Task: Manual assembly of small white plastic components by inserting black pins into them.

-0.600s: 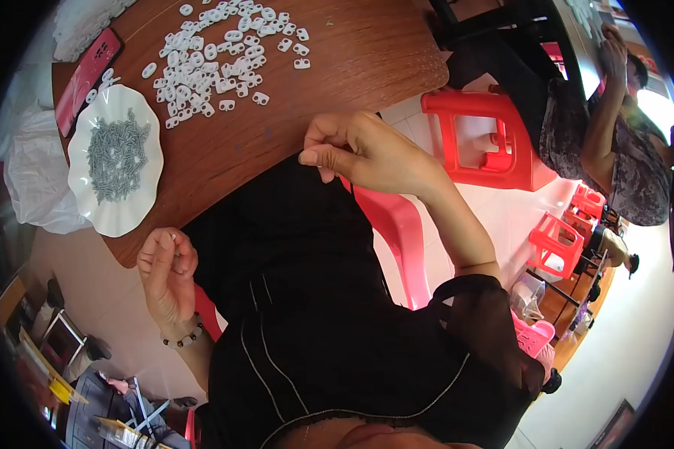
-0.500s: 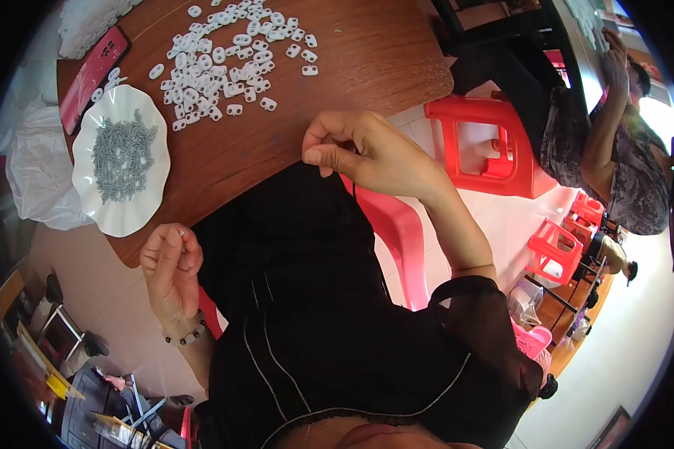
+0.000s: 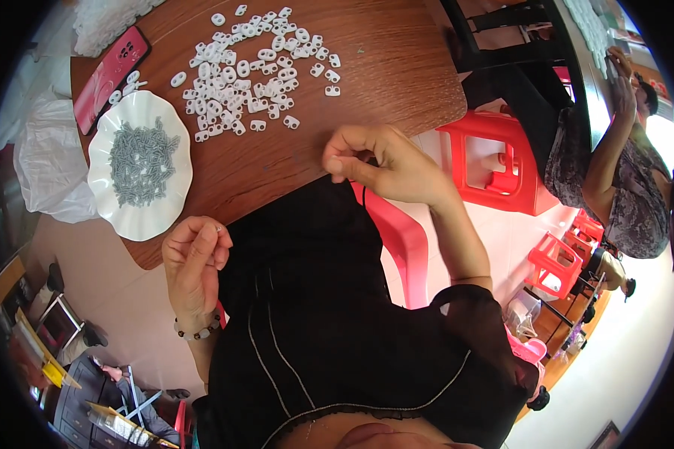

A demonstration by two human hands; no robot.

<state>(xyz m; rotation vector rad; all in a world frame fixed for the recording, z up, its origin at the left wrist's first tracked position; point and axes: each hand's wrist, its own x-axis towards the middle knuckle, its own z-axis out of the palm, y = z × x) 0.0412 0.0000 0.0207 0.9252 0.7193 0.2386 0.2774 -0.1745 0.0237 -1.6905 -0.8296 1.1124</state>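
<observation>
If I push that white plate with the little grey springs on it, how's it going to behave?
The plate looks thin, with a scalloped rim, so it is probably light and would slide easily on the smooth wooden table. It sits near the table's edge, so a push that way might tip it off. The grey springs lie loose in a heap and would likely scatter or roll.

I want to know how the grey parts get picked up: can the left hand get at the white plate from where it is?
Probably yes. The left hand sits at the table edge just below the white plate, with nothing between them.
</observation>
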